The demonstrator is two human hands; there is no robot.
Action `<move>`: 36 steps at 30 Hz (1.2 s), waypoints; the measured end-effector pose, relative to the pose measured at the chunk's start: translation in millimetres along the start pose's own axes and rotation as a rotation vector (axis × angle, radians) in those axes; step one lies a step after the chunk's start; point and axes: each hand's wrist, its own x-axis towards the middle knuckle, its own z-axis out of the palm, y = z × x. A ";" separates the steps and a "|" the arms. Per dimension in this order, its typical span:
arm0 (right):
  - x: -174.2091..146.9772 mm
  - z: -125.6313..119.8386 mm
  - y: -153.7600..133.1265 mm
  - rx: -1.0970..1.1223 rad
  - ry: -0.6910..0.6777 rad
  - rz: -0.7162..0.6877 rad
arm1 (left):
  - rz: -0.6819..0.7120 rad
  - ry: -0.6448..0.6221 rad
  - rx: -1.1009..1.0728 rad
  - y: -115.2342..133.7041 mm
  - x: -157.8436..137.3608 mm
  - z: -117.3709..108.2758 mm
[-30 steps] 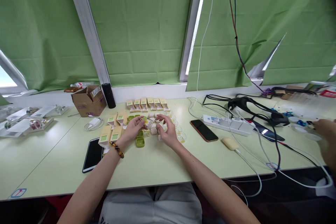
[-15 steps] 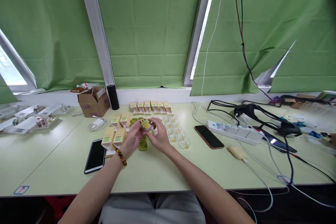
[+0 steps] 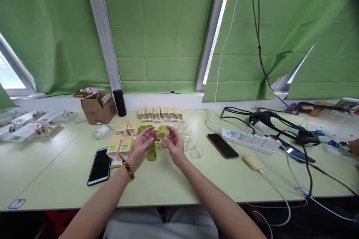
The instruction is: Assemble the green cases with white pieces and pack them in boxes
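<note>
A small green plastic case (image 3: 161, 131) with a pale loop on its left side is in my right hand (image 3: 175, 145), its fingers closed on the case's right side. My left hand (image 3: 144, 145) is just left of the case, its fingers apart and the palm turned inward. Below the hands, several green case halves (image 3: 152, 155) lie on the table, and a tiny yellowish piece (image 3: 160, 146) sits beside them. Clear plastic cups (image 3: 196, 152) with yellow centres stand in rows to the right of my right hand. Cream cardboard boxes (image 3: 126, 145) with green labels stand left of my left hand.
More cream boxes (image 3: 160, 114) line the back. A tablet-like device (image 3: 99, 167) lies at left, a phone (image 3: 223, 146) at right. Beyond are a power strip (image 3: 248, 141), tangled cables, a brown carton (image 3: 98, 108) and a black cylinder (image 3: 119, 103).
My hands have moved slightly apart, and the left fingers have opened away from the small piece. The green case has turned in my right hand and now shows its smooth side.
</note>
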 end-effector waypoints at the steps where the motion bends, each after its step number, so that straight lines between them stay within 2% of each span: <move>1: 3.2 -2.6 -0.9 0.097 0.007 0.062 | 0.017 0.002 0.022 0.5 0.3 -0.3; 4: 13.3 -10.2 -1.9 0.342 -0.023 0.255 | 0.049 0.020 0.087 0.3 1.1 -2.5; 8: 18.9 -16.9 0.5 0.448 -0.061 0.423 | 0.071 0.022 0.166 -2.2 1.0 -4.7; 25: 15.3 -10.2 3.0 0.495 -0.036 0.586 | 0.145 0.134 0.462 -6.2 2.3 -0.5; 28: 13.4 -7.6 2.6 0.464 -0.046 0.553 | 0.124 0.157 0.472 -5.5 2.6 -0.1; 31: 9.6 -3.9 6.0 0.374 -0.007 0.432 | 0.100 0.168 0.477 -4.8 2.3 0.4; 33: 6.8 -1.1 9.9 0.243 0.043 0.334 | 0.092 0.162 0.477 -5.3 2.1 0.1; 36: 2.6 2.1 13.7 -0.078 0.075 0.176 | 0.100 0.160 0.472 -6.9 2.3 -0.9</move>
